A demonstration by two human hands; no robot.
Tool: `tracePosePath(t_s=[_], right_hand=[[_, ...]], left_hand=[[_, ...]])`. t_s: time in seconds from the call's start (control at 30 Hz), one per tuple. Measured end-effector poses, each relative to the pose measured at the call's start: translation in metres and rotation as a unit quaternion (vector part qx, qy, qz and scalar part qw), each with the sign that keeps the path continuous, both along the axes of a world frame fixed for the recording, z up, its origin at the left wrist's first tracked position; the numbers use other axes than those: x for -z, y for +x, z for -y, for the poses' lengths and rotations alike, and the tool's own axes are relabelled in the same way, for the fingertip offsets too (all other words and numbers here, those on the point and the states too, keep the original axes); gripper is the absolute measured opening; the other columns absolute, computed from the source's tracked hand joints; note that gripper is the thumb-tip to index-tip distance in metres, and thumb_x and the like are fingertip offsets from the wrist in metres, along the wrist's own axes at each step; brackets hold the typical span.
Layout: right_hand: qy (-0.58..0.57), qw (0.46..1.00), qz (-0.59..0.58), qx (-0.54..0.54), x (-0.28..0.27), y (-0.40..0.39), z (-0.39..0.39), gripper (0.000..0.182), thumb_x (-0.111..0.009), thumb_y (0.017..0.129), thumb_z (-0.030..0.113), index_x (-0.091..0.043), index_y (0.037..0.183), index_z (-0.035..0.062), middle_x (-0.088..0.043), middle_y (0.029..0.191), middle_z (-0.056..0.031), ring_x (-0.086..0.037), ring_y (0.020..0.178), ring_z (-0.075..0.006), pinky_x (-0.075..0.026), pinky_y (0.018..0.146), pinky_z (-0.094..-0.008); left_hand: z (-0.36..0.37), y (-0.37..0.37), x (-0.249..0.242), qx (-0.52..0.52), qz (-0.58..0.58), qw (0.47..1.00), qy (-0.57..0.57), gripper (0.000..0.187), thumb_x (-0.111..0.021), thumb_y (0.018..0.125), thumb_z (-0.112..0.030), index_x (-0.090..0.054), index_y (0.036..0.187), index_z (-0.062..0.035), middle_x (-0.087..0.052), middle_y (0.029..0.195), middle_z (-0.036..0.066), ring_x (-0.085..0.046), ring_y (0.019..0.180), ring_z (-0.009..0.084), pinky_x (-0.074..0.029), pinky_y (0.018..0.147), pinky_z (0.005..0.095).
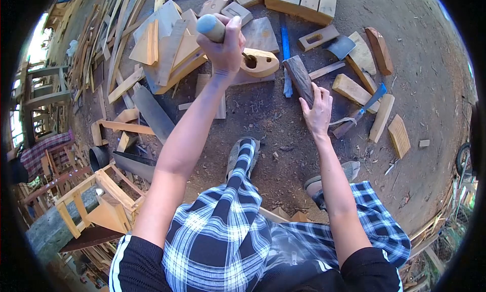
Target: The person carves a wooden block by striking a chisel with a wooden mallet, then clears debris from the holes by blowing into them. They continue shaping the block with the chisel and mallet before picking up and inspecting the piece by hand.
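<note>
My left hand [221, 51] is wrapped round the thick handle of a chisel [210, 28], its pale rounded end sticking up. Most of the blade is hidden by the hand; its lower part points toward the hole in a pale, rounded wood piece [265, 64]. That piece has a large hole and a smaller one, and lies on boards on the ground. My right hand [318, 112] grips the near end of a dark, weathered wooden block [298, 74], which points away from me, apart from the holed piece.
A long blue metal bar [286, 54] lies between the two sides. On the right are a blue-bladed hatchet [374, 97] and several wood offcuts [381, 118]. Boards [172, 54] are piled at the left, near a wooden frame [101, 196]. A slatted wooden piece [301, 3] stands at the back.
</note>
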State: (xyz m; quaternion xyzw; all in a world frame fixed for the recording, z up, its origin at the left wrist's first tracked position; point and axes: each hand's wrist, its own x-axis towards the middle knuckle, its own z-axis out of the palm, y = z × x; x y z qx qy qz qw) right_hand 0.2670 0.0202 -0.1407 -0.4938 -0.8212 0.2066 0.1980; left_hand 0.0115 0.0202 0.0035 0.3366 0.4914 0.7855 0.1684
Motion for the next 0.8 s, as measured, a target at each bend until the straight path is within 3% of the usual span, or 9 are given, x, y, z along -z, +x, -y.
tracePosePath(t_s=[0.07, 0.3, 0.47, 0.53, 0.57, 0.6, 0.67, 0.73, 0.8], right_hand=[[0.01, 0.999, 0.031, 0.019, 0.004, 0.0, 0.002, 0.062, -0.078, 0.076, 0.022, -0.054, 0.132, 0.0069, -0.053, 0.113, -0.013, -0.052, 0.105, -0.0317, -0.044, 0.094, -0.0419], [0.003, 0.998, 0.056, 0.029, 0.005, -0.004, -0.001, 0.062, -0.079, 0.072, 0.024, -0.056, 0.127, 0.006, -0.053, 0.109, -0.0127, -0.051, 0.104, -0.0314, -0.044, 0.093, -0.0422], [-0.04, 0.996, -0.011, 0.077, -0.001, 0.0, 0.013, 0.06, -0.078, 0.071, 0.028, -0.059, 0.123, 0.0042, -0.054, 0.108, -0.0134, -0.052, 0.104, -0.032, -0.045, 0.093, -0.0432], [-0.044, 0.995, -0.03, 0.083, -0.006, -0.001, 0.015, 0.058, -0.077, 0.072, 0.028, -0.06, 0.122, 0.0032, -0.055, 0.107, -0.0136, -0.052, 0.105, -0.0313, -0.045, 0.094, -0.0424], [-0.056, 0.993, -0.058, 0.091, -0.012, -0.002, 0.014, 0.059, -0.077, 0.073, 0.029, -0.06, 0.122, 0.0028, -0.054, 0.107, -0.0139, -0.052, 0.105, -0.0312, -0.044, 0.095, -0.0418], [-0.067, 0.989, -0.087, 0.099, -0.018, -0.004, 0.012, 0.059, -0.077, 0.073, 0.029, -0.059, 0.123, 0.0025, -0.054, 0.107, -0.0141, -0.051, 0.105, -0.0312, -0.043, 0.096, -0.0412], [-0.054, 0.988, -0.112, 0.091, -0.051, -0.014, 0.004, 0.057, -0.077, 0.076, 0.029, -0.059, 0.123, 0.0023, -0.053, 0.108, -0.0133, -0.053, 0.106, -0.0277, -0.046, 0.093, -0.0408], [-0.113, 0.959, -0.253, 0.067, -0.1, -0.031, -0.007, 0.056, -0.076, 0.079, 0.027, -0.057, 0.126, 0.0034, -0.053, 0.111, -0.0132, -0.054, 0.108, -0.0229, -0.052, 0.084, -0.0383], [-0.075, 0.941, -0.33, 0.023, -0.146, -0.045, -0.016, 0.057, -0.075, 0.082, 0.025, -0.054, 0.13, 0.0044, -0.056, 0.118, -0.013, -0.059, 0.107, -0.0216, -0.055, 0.077, -0.0346]], left_hand=[[0.003, -0.001, 0.002, 0.006, 0.028, 0.999, 0.023, 0.02, -0.063, 0.087, -0.005, -0.049, 0.072, -0.0057, -0.049, 0.051, 0.0, -0.047, 0.038, 0.0071, -0.037, 0.036, 0.0217], [0.011, 0.003, 0.002, -0.008, 0.038, 0.997, 0.062, 0.02, -0.065, 0.087, -0.005, -0.051, 0.072, -0.0053, -0.05, 0.052, 0.0, -0.049, 0.04, 0.007, -0.037, 0.036, 0.0216], [0.008, 0.005, 0.003, -0.037, 0.042, 0.998, 0.041, 0.019, -0.066, 0.086, -0.007, -0.053, 0.073, -0.0049, -0.052, 0.055, -0.001, -0.051, 0.042, 0.0076, -0.039, 0.038, 0.0213], [0.009, 0.007, 0.011, -0.036, -0.055, 0.997, 0.027, 0.017, -0.06, 0.089, -0.005, -0.048, 0.077, -0.0075, -0.045, 0.051, -0.001, -0.04, 0.037, 0.0061, -0.034, 0.035, 0.0225], [0.008, 0.002, 0.018, -0.06, -0.137, 0.989, 0.016, 0.017, -0.06, 0.089, -0.003, -0.048, 0.078, -0.007, -0.047, 0.054, -0.001, -0.043, 0.038, 0.0059, -0.036, 0.036, 0.0223], [0.009, 0.002, 0.024, -0.061, -0.136, 0.989, 0.017, 0.017, -0.06, 0.089, -0.003, -0.048, 0.078, -0.007, -0.047, 0.054, -0.001, -0.043, 0.038, 0.0059, -0.036, 0.036, 0.0223], [0.008, 0.005, 0.024, -0.04, -0.176, 0.983, 0.015, 0.017, -0.062, 0.088, -0.001, -0.049, 0.078, -0.0073, -0.049, 0.057, -0.001, -0.047, 0.041, 0.006, -0.038, 0.037, 0.0221], [0.009, 0.007, 0.025, -0.034, -0.185, 0.982, 0.008, 0.017, -0.063, 0.087, 0.0, -0.05, 0.079, -0.0072, -0.05, 0.059, -0.001, -0.049, 0.043, 0.0058, -0.039, 0.038, 0.0221], [0.007, 0.01, 0.023, -0.046, -0.182, 0.982, -0.004, 0.017, -0.064, 0.088, -0.001, -0.05, 0.079, -0.0072, -0.051, 0.06, -0.001, -0.049, 0.044, 0.0053, -0.039, 0.039, 0.0221]])
